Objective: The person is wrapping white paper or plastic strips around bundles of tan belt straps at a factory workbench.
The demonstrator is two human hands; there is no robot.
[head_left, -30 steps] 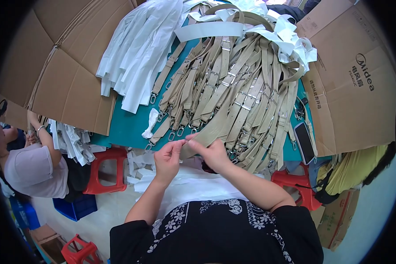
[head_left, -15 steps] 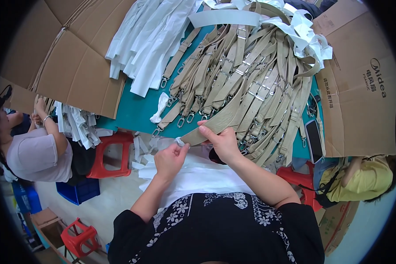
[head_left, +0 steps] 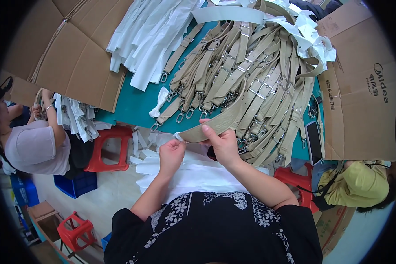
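A beige strap point(head_left: 220, 124) stretches from the pile down to its near end in front of me. My right hand point(head_left: 223, 144) grips its wide part, thumb on top and fingers underneath. White wrapping point(head_left: 178, 137) covers the strap's left end, and my left hand point(head_left: 171, 153) pinches there with its fingers closed. Behind lies a thick heap of beige straps point(head_left: 226, 72) with silver buckles and clips. A small knotted white wrapper point(head_left: 159, 102) rests beside a loose strap end on the green table point(head_left: 138, 105).
Long white strips point(head_left: 152, 42) lie at the table's back left. Cardboard boxes point(head_left: 81, 57) point(head_left: 356, 101) flank the table, and a phone point(head_left: 313, 141) sits at its right edge. White sheets point(head_left: 198, 171) cover my lap. Two people sit nearby, beside red stools point(head_left: 110, 149).
My left hand has shifted slightly at the wrapped end, while my right hand keeps its hold on the strap. The view has tilted a little.
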